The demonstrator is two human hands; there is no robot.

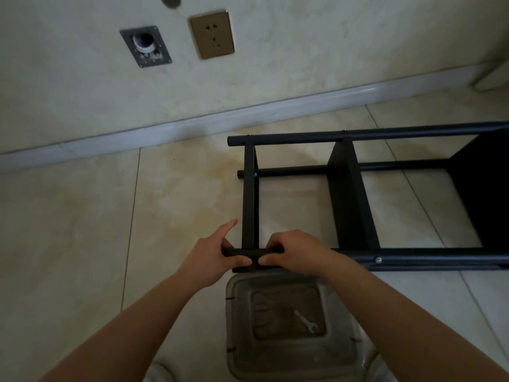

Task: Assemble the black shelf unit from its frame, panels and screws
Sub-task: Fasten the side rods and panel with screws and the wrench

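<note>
Step in hand, end-joint fitting: your left hand [212, 260] and right hand [292, 252], fingers curled, grip the near tube of the shelf frame [347, 194] lying on the floor; next likely needs a screw.

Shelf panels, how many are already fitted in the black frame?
3. One thin end panel near the hands, one middle panel, and one at the right edge, partly cut off. More may lie beyond the picture.
</note>
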